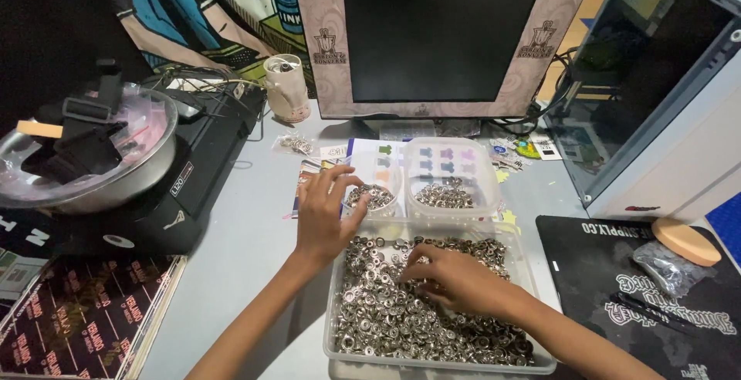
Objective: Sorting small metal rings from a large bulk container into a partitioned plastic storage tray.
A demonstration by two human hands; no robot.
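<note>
**Two hands sorting metal rings among clear plastic tubs**

Lower centre of the frame: a large clear tub [336,326] filled with small silver metal rings [386,318]. The right hand [455,278] lies palm-down on the heap, fingers curled into the rings at its upper left; whether any ring is pinched between the fingertips cannot be told, since the hand covers them. Just above and to the left, the left hand [324,214] hovers over the tub's upper left corner, thumb and forefinger closed together at the rim of a small round tub [376,197] that holds a shallow layer of rings; what the fingertips grip is too small to make out. Beside it on the right stands a second small tub [455,187], likewise holding rings. Right edge: a black mat [594,272] bearing a tan round pad [685,241]. Left: a steel bowl [147,168] atop a black device. Top centre: a dark monitor [440,37], with a pale cup [287,88] to its left.
</note>
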